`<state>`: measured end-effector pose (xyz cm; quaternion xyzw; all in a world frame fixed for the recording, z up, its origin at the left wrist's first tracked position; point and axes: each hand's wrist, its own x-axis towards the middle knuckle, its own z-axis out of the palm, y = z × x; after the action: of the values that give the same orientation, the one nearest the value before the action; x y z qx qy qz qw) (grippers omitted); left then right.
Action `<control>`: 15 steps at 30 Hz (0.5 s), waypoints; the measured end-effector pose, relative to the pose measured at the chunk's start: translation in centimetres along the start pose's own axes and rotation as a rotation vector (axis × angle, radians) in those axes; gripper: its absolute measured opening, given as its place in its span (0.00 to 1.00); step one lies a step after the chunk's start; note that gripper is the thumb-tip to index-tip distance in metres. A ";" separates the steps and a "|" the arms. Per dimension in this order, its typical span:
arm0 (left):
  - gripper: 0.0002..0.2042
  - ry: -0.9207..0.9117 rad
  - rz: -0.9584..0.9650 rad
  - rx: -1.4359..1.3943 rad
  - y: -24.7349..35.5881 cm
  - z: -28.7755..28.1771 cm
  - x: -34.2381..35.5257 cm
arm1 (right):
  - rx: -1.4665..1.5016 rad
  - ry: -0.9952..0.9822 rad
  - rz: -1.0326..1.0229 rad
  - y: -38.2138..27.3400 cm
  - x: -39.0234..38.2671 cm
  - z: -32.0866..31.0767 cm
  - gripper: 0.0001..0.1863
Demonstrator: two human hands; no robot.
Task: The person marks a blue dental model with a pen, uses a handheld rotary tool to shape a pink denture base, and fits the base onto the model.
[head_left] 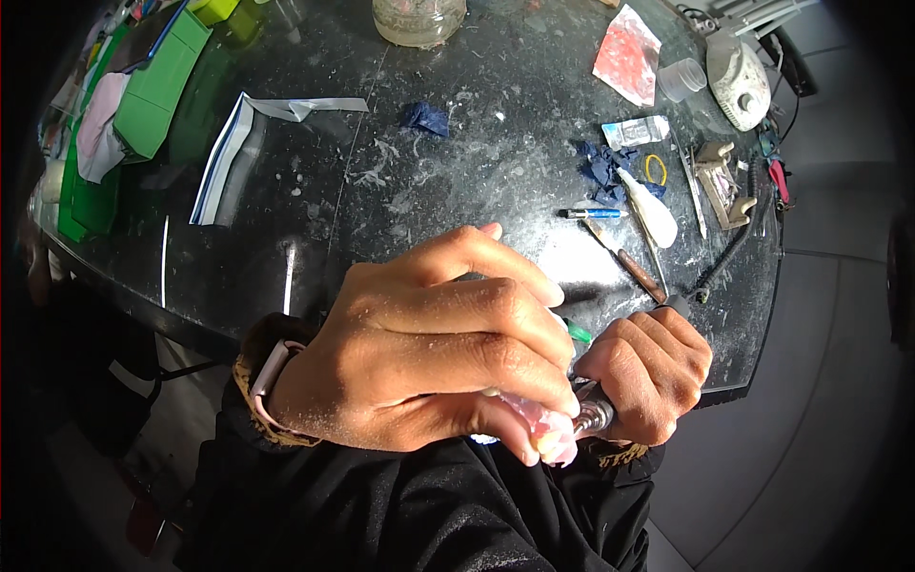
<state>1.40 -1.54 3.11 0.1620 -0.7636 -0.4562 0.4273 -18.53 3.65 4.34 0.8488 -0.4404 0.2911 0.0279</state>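
The left hand [448,343] is pinching a pink piece [534,416] with a pale yellowish part, presumably steadying it for the metal handpiece [595,412] at its two o'clock, which the right hand [643,374] is clasping. At twelve o'clock from that fist, a small packet [636,132] is bearing print too small to read.

The left hand [434,338] and right hand [650,372] are lower centre. A jar [419,21] stands top centre, a pen [592,214] right of centre.
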 end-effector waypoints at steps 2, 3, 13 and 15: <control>0.14 -0.001 -0.001 0.002 -0.2 -0.1 0.0 | 0.005 -0.019 0.011 0.1 0.0 0.1 0.17; 0.14 0.000 0.001 0.000 -0.3 -0.1 0.0 | 0.008 0.000 0.002 0.2 0.1 0.3 0.16; 0.14 -0.018 0.009 0.021 -0.1 -0.1 0.0 | 0.002 0.017 -0.027 0.3 -0.1 0.2 0.19; 0.14 -0.017 0.008 0.025 -0.1 -0.1 0.0 | 0.015 0.010 -0.023 0.2 0.0 0.2 0.19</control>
<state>1.47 -1.71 3.03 0.1603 -0.7736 -0.4462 0.4204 -18.62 3.43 4.16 0.8526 -0.4282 0.2983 0.0270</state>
